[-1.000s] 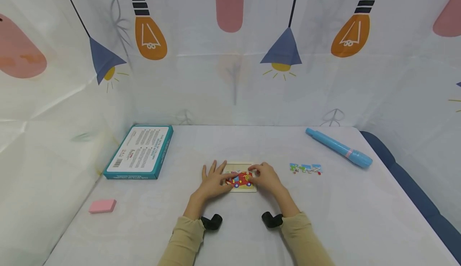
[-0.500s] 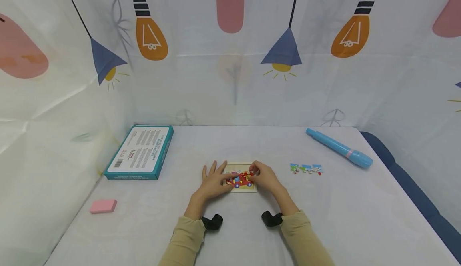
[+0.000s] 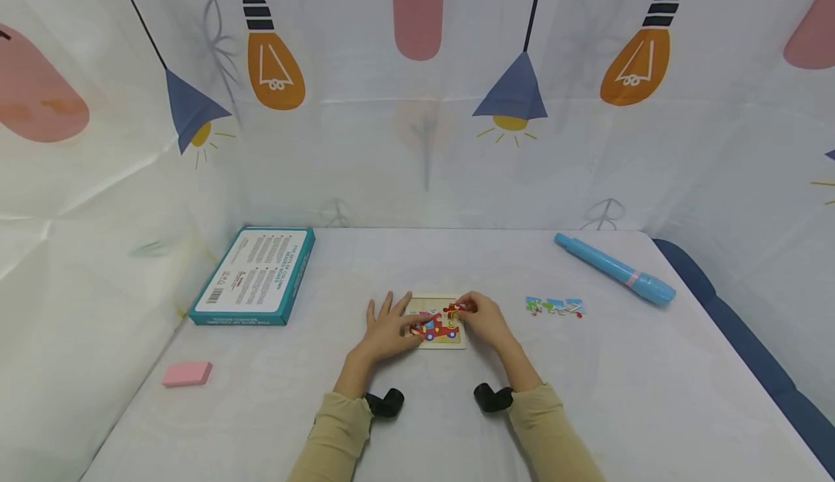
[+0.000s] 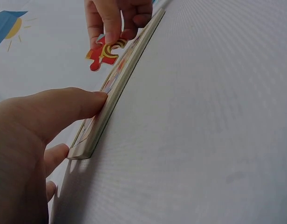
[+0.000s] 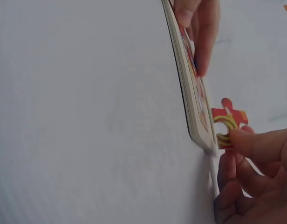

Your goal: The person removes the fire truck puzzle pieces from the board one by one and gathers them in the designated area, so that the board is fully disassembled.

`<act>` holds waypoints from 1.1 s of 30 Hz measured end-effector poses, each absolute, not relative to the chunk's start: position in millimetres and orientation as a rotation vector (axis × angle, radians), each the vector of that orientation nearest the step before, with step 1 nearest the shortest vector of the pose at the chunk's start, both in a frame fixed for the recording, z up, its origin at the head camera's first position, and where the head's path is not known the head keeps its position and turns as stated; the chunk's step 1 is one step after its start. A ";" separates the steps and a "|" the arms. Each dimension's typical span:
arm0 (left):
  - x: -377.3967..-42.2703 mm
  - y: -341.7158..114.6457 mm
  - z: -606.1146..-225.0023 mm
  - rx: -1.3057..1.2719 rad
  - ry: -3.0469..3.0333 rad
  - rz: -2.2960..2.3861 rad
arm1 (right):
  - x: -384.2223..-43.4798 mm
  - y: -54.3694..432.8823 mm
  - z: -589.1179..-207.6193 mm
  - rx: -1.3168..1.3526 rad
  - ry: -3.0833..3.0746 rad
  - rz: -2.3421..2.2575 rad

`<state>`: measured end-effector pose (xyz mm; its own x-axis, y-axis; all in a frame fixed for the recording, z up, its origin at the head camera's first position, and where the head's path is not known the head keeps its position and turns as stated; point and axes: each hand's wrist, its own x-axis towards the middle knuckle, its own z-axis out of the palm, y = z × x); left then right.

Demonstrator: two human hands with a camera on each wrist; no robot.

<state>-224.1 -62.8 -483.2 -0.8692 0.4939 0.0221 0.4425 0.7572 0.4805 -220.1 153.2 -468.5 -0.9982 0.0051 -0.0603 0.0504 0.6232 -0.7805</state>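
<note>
My right hand (image 3: 485, 320) pinches a red and yellow jigsaw piece (image 5: 228, 115) between thumb and fingers. That piece (image 4: 102, 55) is raised and tilted above the right part of a small wooden puzzle board (image 3: 429, 301). The board lies flat, with joined pieces showing a red vehicle with blue wheels. My left hand (image 3: 383, 331) rests at the board's left side, thumb and index finger extended onto the puzzle, other fingers spread. From the left wrist, the left thumb (image 4: 83, 105) touches the board near its front edge. Hands cover parts of the picture.
Several loose jigsaw pieces (image 3: 554, 306) lie right of the board. Behind them is a light blue tube (image 3: 613, 268) like a thick marker. A teal-edged box (image 3: 254, 275) and a pink block (image 3: 187, 374) lie at the left. Printed cloth stands around the table.
My right hand has lifted the red and yellow jigsaw piece from the vehicle picture, tilting it up and slightly right. The left hand stays in place.
</note>
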 end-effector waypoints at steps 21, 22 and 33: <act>-222.7 -63.3 -482.9 0.752 2.841 0.771 | -200.3 250.3 -445.6 0.271 2.692 -1.585; -222.6 -63.3 -482.7 0.753 2.842 0.772 | -198.2 256.2 -445.1 0.299 2.702 -1.579; -221.3 -62.4 -481.3 0.746 2.829 0.777 | -173.2 306.3 -444.4 0.552 2.675 -1.554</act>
<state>-221.3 -62.4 -481.3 -0.8724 0.4884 0.0198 0.4299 0.7475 0.5063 -173.2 306.3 -444.4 -0.9383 0.2996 -0.1730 0.2987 0.4490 -0.8421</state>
